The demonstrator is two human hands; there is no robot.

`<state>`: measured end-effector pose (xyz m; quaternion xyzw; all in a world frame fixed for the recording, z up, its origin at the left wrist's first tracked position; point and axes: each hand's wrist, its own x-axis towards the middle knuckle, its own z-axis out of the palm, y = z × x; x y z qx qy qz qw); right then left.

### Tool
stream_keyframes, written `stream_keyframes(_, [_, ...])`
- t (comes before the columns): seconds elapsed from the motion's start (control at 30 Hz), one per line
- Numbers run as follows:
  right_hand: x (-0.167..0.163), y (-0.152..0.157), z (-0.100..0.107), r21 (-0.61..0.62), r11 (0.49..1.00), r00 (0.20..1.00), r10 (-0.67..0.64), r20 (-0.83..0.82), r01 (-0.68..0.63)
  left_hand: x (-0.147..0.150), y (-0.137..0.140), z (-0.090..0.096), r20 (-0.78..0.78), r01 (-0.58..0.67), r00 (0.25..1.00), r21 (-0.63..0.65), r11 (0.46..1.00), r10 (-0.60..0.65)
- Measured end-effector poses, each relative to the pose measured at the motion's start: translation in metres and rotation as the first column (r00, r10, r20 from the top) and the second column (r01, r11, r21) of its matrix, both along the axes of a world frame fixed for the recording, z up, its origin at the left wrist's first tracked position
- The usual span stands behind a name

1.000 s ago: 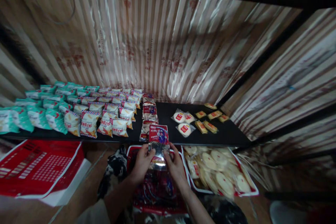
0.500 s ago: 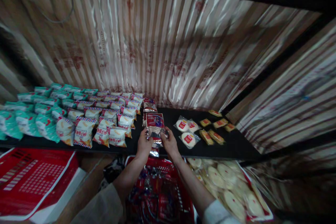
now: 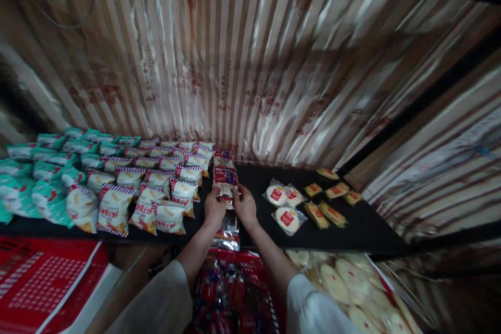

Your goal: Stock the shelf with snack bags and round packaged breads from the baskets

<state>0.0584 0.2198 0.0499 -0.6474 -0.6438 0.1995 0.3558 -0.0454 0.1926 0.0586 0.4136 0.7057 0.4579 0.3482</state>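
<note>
A red snack packet (image 3: 226,175) with a blue picture and a pale lower part lies in a row on the black shelf. My left hand (image 3: 214,209) is closed on its near left edge, and my right hand (image 3: 245,207) grips the near right edge; the fingertips are partly hidden. Behind it is another red packet (image 3: 223,156). In front, at the shelf's near edge, a silvery packet (image 3: 228,234) shows between my wrists. White chip bags (image 3: 171,217) with striped tops stand just left of my left hand.
Teal bags (image 3: 50,201) fill the shelf's left end. Round white wrapped crackers (image 3: 287,217) and small yellow packets (image 3: 316,214) lie right on the black shelf (image 3: 258,235). Below are a basket (image 3: 250,258) of red packets, a box of round crackers (image 3: 344,276) and a red crate (image 3: 50,276).
Both hands have pushed the red packet away from me and lowered it into line with the row on the shelf. The camera view has shifted slightly.
</note>
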Motion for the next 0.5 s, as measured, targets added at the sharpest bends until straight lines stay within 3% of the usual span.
stream_keyframes(0.17, [0.001, -0.003, -0.015, 0.081, 0.997, 0.991, 0.005, 0.132, -0.016, 0.0, -0.005, -0.002, -0.17, 0.031, 0.985, -0.061, 0.998, -0.041])
stream_keyframes(0.5, [0.0, -0.005, -0.023, 0.096, 0.995, 0.981, 0.005, 0.192, -0.024, 0.007, -0.018, 0.001, -0.38, 0.048, 0.919, -0.149, 0.988, -0.102])
